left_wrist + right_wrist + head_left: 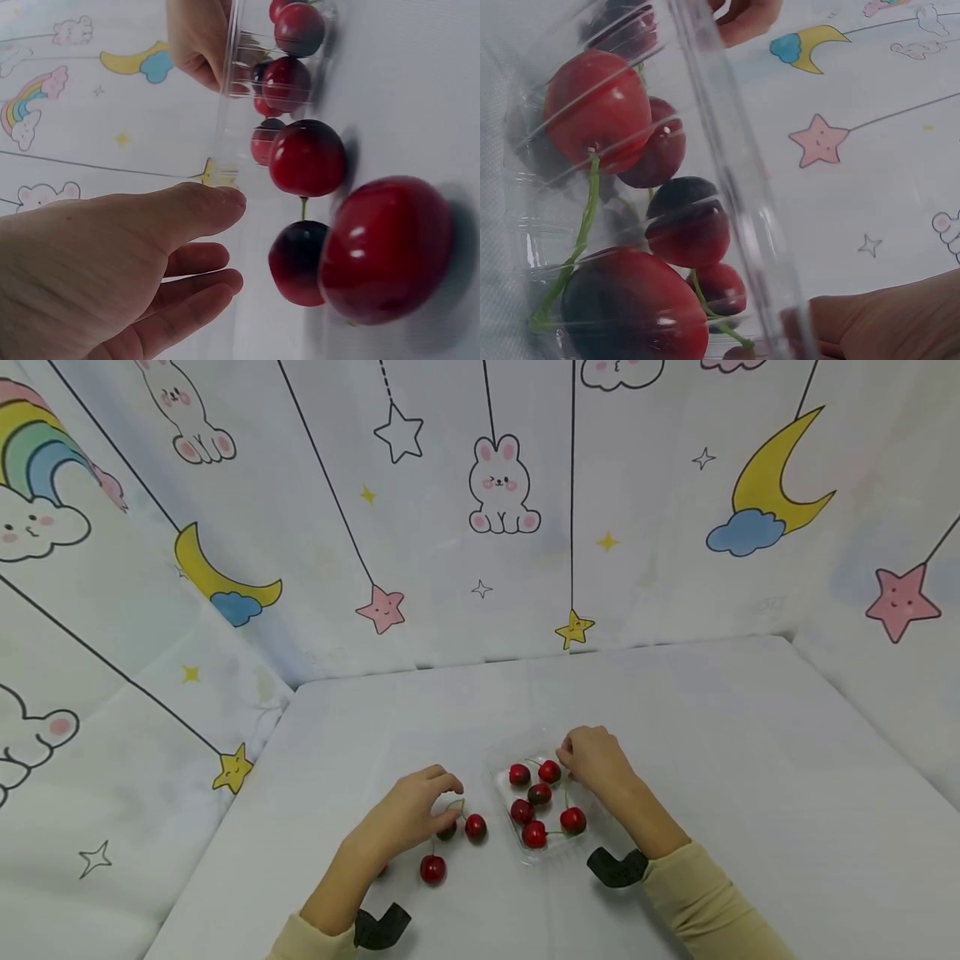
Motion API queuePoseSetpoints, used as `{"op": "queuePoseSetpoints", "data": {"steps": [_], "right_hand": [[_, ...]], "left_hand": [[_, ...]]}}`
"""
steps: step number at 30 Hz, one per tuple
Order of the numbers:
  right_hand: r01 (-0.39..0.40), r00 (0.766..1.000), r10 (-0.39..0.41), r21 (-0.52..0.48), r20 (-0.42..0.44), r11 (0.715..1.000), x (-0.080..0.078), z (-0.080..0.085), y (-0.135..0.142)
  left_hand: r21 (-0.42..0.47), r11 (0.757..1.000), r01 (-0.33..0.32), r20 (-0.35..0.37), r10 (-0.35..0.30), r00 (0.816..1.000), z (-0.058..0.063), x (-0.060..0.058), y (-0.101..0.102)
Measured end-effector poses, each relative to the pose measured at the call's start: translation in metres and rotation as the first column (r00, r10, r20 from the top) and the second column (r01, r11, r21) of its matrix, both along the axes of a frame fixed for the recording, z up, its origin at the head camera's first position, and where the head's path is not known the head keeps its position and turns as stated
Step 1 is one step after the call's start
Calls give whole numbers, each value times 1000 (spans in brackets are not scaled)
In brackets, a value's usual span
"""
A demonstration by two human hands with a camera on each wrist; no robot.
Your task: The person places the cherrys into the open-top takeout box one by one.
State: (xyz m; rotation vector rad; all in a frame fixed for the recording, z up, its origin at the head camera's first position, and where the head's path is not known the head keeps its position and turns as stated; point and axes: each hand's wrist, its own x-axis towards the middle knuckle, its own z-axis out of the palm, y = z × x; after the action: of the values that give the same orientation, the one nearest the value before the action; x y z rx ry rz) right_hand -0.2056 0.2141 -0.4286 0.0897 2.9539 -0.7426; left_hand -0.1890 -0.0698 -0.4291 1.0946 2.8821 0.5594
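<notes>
My left hand hovers over loose cherries left of the container, thumb and fingers apart with nothing between them in the left wrist view. Beside its fingertips lies a red cherry; a darker one is partly covered by the thumb. Nearer me sits another cherry with its stem up, and one more is mostly hidden by the wrist. Several cherries with green stems lie inside a clear plastic container. My right hand, fingers curled, grips the container's far right rim; its fingertips are partly hidden.
A white cloth covers the table. Behind it hangs a printed backdrop with rabbits, stars and moons. Black curved pieces sit at both wrists, by the beige sleeves.
</notes>
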Motion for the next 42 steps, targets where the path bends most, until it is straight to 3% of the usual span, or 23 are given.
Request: {"op": "queuePoseSetpoints", "data": {"steps": [10, 23, 30, 42], "right_hand": [[1, 1000, -1, -7, 7, 1000, 0, 1, 1], [-4, 1000, 4, -7, -1, 1000, -1, 2, 2], [-29, 998, 30, 22, -63, 999, 0, 1, 3], [-22, 999, 23, 19, -38, 1000, -2, 0, 2]], "left_hand": [[-7, 1000, 0, 1, 0, 1000, -12, 5, -5], [-16, 1000, -5, -19, 4, 1000, -16, 8, -7], [-44, 999, -10, -6, 10, 1000, -19, 12, -7], [-51, 999, -7, -10, 6, 1000, -25, 14, -9]]}}
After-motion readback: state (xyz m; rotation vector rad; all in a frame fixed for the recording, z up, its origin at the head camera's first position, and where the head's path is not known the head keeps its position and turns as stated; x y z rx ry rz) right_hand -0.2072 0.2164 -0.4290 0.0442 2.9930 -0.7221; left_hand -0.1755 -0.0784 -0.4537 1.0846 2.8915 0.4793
